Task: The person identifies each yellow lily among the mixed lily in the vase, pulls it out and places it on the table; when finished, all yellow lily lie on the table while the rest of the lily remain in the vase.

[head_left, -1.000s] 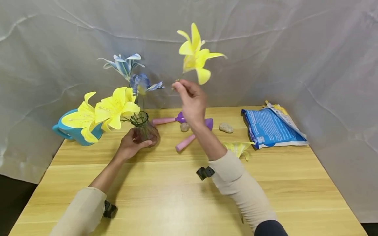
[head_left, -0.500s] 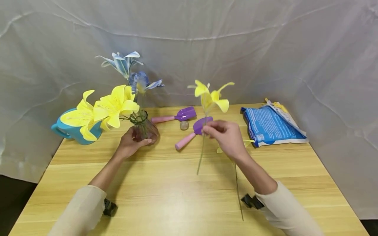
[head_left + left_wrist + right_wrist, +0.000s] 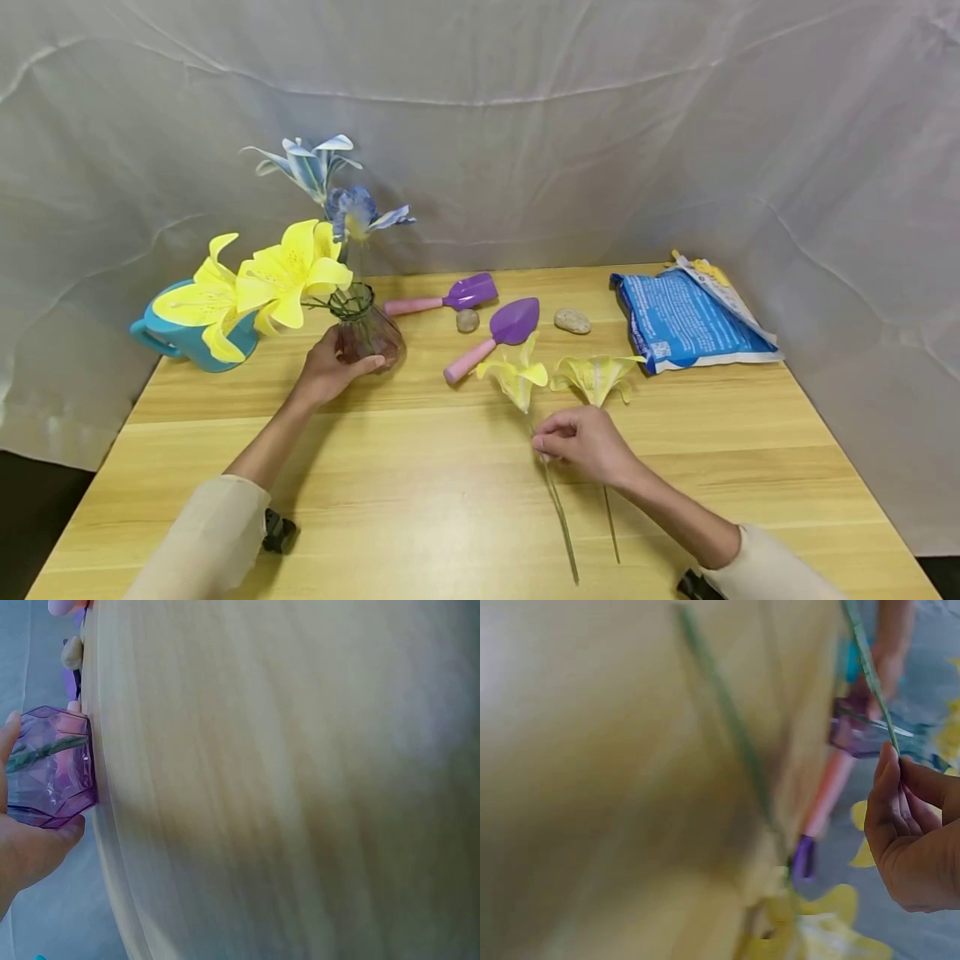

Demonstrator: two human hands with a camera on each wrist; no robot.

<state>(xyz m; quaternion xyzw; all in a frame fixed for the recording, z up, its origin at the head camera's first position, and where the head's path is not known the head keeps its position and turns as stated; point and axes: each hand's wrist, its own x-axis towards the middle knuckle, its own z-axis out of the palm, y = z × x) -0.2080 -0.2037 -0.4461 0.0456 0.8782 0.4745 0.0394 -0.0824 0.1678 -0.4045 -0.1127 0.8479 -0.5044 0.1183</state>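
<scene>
A faceted purple glass vase (image 3: pixel 372 337) stands at the back left of the table, and my left hand (image 3: pixel 330 367) grips it low on its side. Green stems (image 3: pixel 46 753) show through its wall in the left wrist view. Two yellow lilies (image 3: pixel 292 271) lean out to the left of it, and blue flowers (image 3: pixel 352 212) rise above. My right hand (image 3: pixel 588 443) pinches the stem of another yellow lily (image 3: pixel 517 382) between thumb and fingertips, its bloom pointing away from me. Beside it, a second yellow lily (image 3: pixel 596 377) lies on the table, partly behind the hand.
A blue watering can (image 3: pixel 202 342) stands behind the leaning lilies. Two purple toy trowels with pink handles (image 3: pixel 514 321) and two stones (image 3: pixel 573 321) lie mid-back. A blue and white packet (image 3: pixel 693 321) lies at the back right. Grey cloth (image 3: pixel 480 133) hangs behind the table.
My right hand has brought its lily down from high up, toward the right and nearer to me, beside the lying lily. The left hand keeps its grip on the vase.
</scene>
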